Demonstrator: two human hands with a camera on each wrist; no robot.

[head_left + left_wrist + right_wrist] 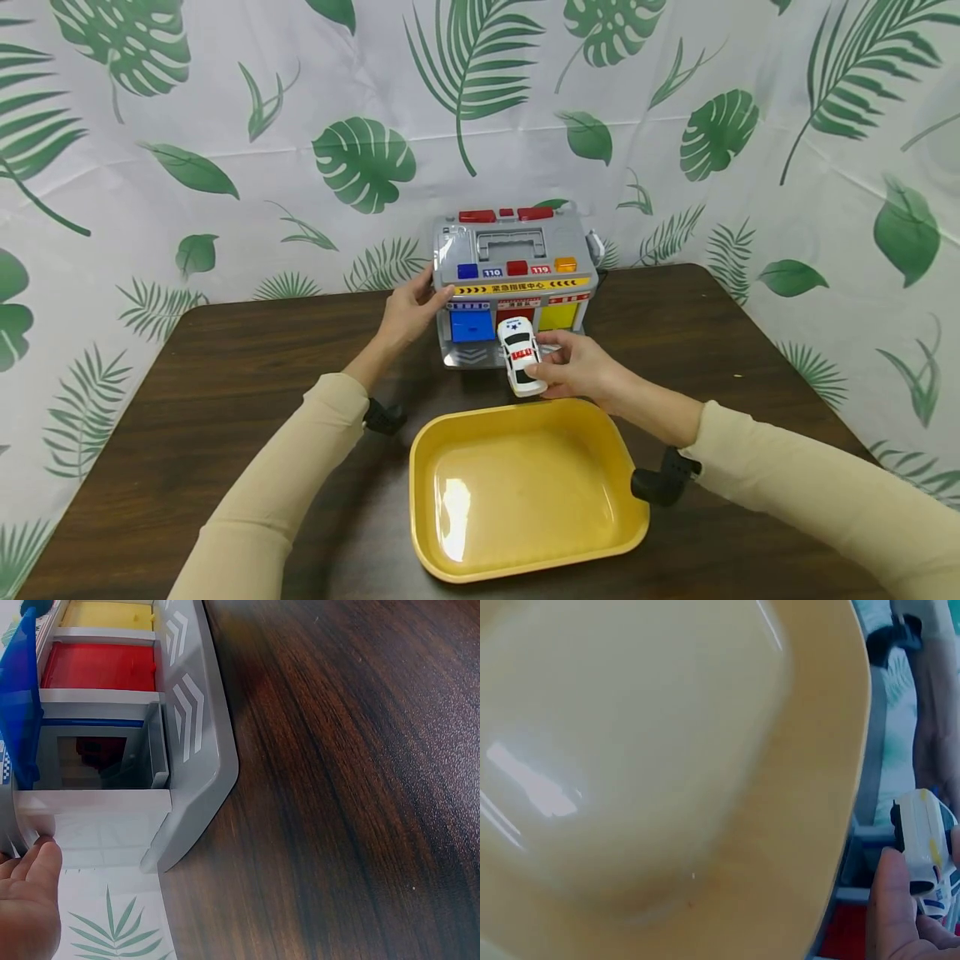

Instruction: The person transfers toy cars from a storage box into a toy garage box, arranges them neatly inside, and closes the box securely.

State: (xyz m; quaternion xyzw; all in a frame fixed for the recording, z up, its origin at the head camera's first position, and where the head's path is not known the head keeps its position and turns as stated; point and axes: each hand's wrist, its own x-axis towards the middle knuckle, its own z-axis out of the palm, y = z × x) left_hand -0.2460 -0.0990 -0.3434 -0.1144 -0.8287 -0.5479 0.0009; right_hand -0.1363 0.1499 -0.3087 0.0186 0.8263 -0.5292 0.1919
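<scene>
A grey toy garage [516, 242] with blue, red and yellow doors stands at the back of the table. Its blue door [20, 705] is swung up, and the compartment [94, 754] behind it shows in the left wrist view. My left hand [408, 310] rests against the garage's left side, thumb by the front corner, fingers fairly straight. Between thumb and fingers, my right hand [581, 367] pinches a white toy car [517, 354] with red markings on its roof. The car is held in front of the red door, partly hiding it; it also appears in the right wrist view.
A yellow plastic tub [525, 492] sits in front of the garage, just below the right hand. Both stand on a dark wooden table [247, 375]. Behind the table hangs a leaf-patterned cloth [285, 192].
</scene>
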